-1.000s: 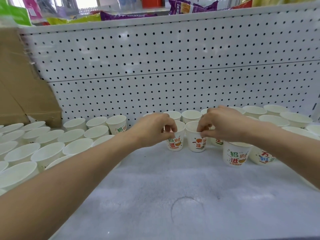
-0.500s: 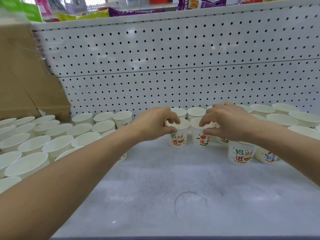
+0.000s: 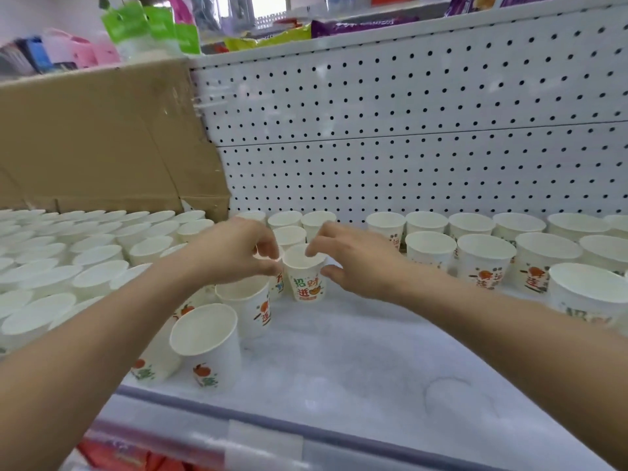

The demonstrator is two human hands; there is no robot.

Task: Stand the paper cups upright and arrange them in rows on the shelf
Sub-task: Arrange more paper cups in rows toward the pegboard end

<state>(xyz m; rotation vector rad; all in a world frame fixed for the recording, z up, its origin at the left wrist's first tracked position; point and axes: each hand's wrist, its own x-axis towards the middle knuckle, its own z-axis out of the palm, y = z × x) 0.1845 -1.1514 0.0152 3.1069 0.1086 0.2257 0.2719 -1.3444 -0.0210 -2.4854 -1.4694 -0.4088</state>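
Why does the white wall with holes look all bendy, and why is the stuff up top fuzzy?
Head view: the wide-angle lens bows the white perforated back panel; head view: the colourful packets on the upper shelf are smeared by blur, likely motion; head view: soft, even light leaves the white printed paper cups almost shadowless.

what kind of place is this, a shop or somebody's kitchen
Most likely a shop aisle: a display shelf with a white pegboard back, rows of printed paper cups laid out on it, and snack packets stocked above.
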